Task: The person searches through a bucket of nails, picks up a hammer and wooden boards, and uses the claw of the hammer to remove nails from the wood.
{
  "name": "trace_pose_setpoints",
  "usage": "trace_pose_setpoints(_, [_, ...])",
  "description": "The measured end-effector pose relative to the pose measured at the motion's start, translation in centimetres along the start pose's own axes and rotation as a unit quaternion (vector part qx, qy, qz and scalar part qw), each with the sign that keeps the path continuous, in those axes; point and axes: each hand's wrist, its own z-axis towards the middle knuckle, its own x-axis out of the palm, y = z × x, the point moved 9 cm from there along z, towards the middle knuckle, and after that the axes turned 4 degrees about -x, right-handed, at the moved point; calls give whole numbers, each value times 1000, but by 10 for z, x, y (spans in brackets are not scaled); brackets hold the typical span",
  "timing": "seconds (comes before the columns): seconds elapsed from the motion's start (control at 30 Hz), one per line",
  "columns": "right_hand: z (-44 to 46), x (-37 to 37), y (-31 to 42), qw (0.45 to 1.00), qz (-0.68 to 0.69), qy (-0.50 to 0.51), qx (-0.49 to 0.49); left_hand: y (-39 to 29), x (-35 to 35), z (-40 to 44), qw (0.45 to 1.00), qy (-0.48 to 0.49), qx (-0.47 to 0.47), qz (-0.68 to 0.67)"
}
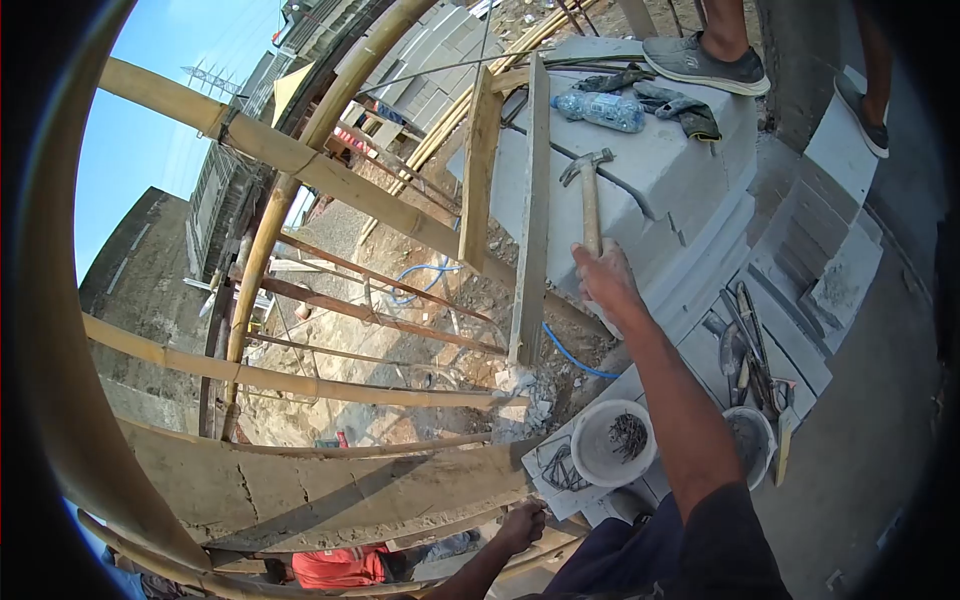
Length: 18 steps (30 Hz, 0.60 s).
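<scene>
My right hand is closed around the lower handle of a claw hammer, whose metal head lies over the pale blocks. Low in the view, my left hand has its fingers curled together beside the block edge; anything between them is too small to make out. Close to it stands a white bucket with dark nails inside. A second bucket is right of my right forearm. Upright wooden boards stand left of the hammer.
Bamboo poles cross the left side above a drop to rubble. Past the hammer lie a plastic bottle and gloves. A person's shoe rests on the blocks. Tools lie at right; a person in red is below.
</scene>
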Motion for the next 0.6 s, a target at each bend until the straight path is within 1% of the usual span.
trace_pose_setpoints(0.1, [-12, -2, 24, 996, 67, 49, -19, -112, 23, -33, 987, 4, 159, -15])
trace_pose_setpoints(0.17, [-36, -12, 31, 994, 11, 31, -104, -187, 37, -61, 965, -35, 259, 16])
trace_pose_setpoints(0.2, [-56, -16, 30, 989, -18, 21, -145, -220, 55, -81, 951, -26, 306, 24])
trace_pose_setpoints(0.23, [-77, -23, 25, 986, -50, 13, -157, -252, 76, -103, 935, -16, 354, 31])
trace_pose_setpoints(0.27, [-100, -30, 22, 982, -82, 5, -169, -282, 97, -126, 909, -36, 409, 72])
trace_pose_setpoints(0.3, [-119, -35, 22, 986, -95, 23, -132, -308, 115, -143, 883, -36, 456, 102])
trace_pose_setpoints(0.33, [-138, -41, 23, 989, -108, 40, -95, -327, 131, -154, 885, -58, 453, 93])
trace_pose_setpoints(0.37, [-154, -52, 25, 990, -102, 22, -99, -347, 150, -168, 848, -83, 502, 149])
trace_pose_setpoints(0.4, [-170, -63, 24, 990, -96, 4, -104, -369, 159, -171, 802, -156, 525, 240])
trace_pose_setpoints(0.43, [-183, -74, 12, 992, -77, -8, -102, -390, 170, -176, 741, -228, 540, 326])
trace_pose_setpoints(0.47, [-198, -85, -2, 993, -57, -19, -98, -399, 191, -182, 710, -257, 537, 377])
trace_pose_setpoints(0.53, [-229, -107, -36, 999, 0, -33, -24, -401, 237, -188, 638, -313, 522, 472])
trace_pose_setpoints(0.6, [-264, -128, -55, 997, 45, -62, 30, -402, 255, -173, 587, -344, 481, 552])
